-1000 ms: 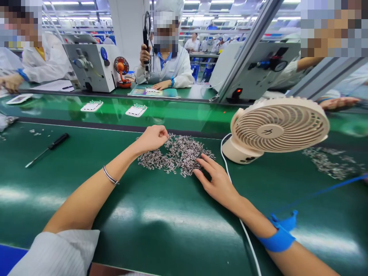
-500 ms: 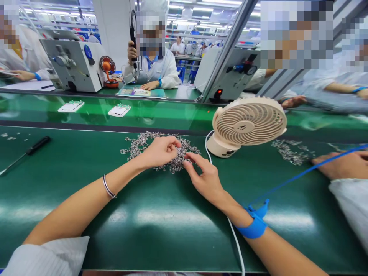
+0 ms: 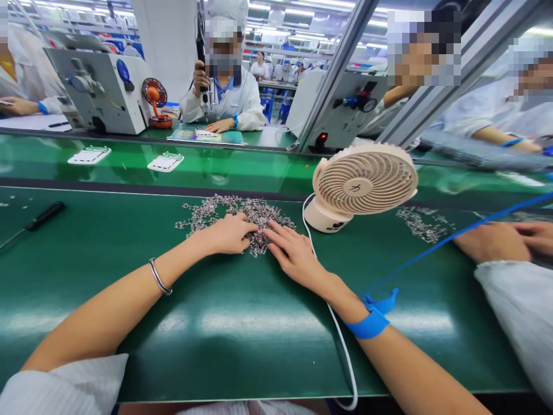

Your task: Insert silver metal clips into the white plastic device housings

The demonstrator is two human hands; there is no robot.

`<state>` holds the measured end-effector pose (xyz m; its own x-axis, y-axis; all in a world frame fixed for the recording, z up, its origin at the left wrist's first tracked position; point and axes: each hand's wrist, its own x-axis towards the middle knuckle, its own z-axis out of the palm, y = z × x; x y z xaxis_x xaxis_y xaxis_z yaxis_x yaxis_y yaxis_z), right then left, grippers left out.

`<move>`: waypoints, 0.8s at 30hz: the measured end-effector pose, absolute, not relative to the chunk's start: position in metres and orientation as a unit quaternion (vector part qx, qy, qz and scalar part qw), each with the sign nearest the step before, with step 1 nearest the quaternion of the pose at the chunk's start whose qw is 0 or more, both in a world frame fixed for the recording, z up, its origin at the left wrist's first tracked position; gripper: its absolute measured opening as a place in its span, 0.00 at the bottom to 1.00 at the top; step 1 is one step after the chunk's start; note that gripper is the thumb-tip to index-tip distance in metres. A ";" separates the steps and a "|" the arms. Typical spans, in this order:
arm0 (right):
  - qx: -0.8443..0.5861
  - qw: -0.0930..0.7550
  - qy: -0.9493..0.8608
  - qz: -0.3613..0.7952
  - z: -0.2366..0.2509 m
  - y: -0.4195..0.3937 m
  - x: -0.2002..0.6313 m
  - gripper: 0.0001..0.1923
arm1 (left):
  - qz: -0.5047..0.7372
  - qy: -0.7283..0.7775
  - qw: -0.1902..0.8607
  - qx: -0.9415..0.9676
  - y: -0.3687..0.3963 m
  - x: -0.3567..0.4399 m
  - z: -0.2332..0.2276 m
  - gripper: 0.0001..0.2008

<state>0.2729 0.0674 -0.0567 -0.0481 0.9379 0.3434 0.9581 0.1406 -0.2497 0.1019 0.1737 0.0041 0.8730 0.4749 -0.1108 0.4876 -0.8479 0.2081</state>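
A heap of small silvery metal parts (image 3: 224, 210) lies spread on the green mat (image 3: 242, 323) in front of me. My left hand (image 3: 227, 234) rests at the near edge of the heap, fingers curled loosely onto the parts. My right hand (image 3: 291, 253) lies flat beside it, fingers spread over the heap's right side. Whether either hand pinches a part is hidden. A metal bangle (image 3: 159, 276) circles my left wrist, and a blue strap (image 3: 369, 323) with a blue cord wraps my right wrist.
A cream desk fan (image 3: 363, 181) stands right of the heap, its white cable (image 3: 341, 346) trailing toward me. A black-handled screwdriver (image 3: 38, 218) lies far left. A co-worker's hands (image 3: 496, 239) rest near a second pile of parts (image 3: 421, 223). White trays (image 3: 165, 162) sit on the conveyor beyond.
Both my hands have come down from a pinching pose and now lie low on the heap. The view has shifted slightly, so things sit a little further left.
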 end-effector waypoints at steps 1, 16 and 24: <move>-0.660 0.198 -0.724 -0.027 -0.058 0.067 0.272 0.19 | -0.055 0.255 0.111 0.959 0.172 0.102 0.004 0.22; -0.616 0.356 -0.688 -0.143 -0.054 0.073 0.279 0.08 | 0.002 0.354 0.038 0.934 0.186 0.094 0.025 0.12; -0.610 0.393 -0.659 -0.197 -0.052 0.074 0.279 0.07 | 0.036 0.382 0.002 0.923 0.188 0.097 0.025 0.12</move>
<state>0.2791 0.0744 -0.0525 0.0534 0.6498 0.7582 0.9591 0.1779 -0.2200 0.0967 0.1883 0.0249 0.7051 0.7062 0.0648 0.7059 -0.7076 0.0304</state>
